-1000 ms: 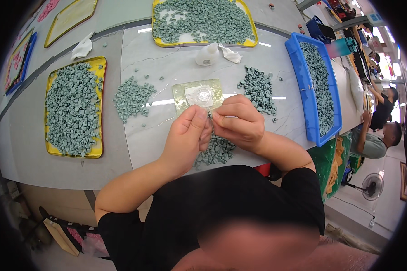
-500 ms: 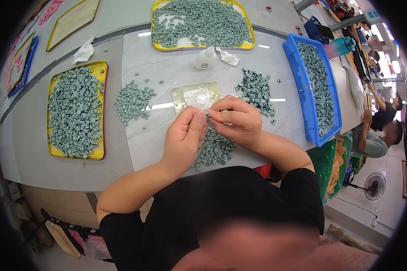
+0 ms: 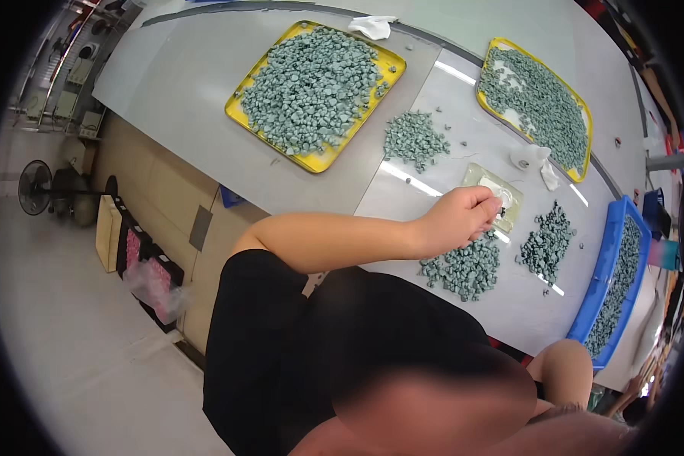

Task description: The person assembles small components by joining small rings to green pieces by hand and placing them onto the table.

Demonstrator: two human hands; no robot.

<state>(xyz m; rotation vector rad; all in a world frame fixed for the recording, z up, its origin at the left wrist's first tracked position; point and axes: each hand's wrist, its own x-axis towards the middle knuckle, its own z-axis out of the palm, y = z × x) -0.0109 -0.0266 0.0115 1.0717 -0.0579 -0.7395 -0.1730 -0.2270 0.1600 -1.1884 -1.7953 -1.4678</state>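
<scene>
My left hand [image 3: 463, 216] is closed in a pinch above the clear square pad [image 3: 511, 223], with a small dark green piece [image 3: 501, 212] at its fingertips. Something round and whitish lies on the pad, partly behind my fingers. Just below the hand a heap of small grey-green pieces [image 3: 463, 272] lies on the table. To its right sits a darker heap [image 3: 547, 243], and a third loose heap [image 3: 414, 140] spreads out farther to the left. Of my right arm only the bent elbow [image 3: 566, 372] shows at the lower right; that hand is out of sight.
A yellow-rimmed tray [image 3: 234, 112] full of grey-green pieces stands at the left, another yellow tray [image 3: 587, 125] at the far right. Beyond the pad are a white bottle [image 3: 526, 156] and crumpled tissue [image 3: 549, 175]. A blue bin [image 3: 584, 330] of pieces edges the right side.
The view has swung left. My hands were together over the pad; now my right hand has left the picture, while my left stays pinched near the pad.
</scene>
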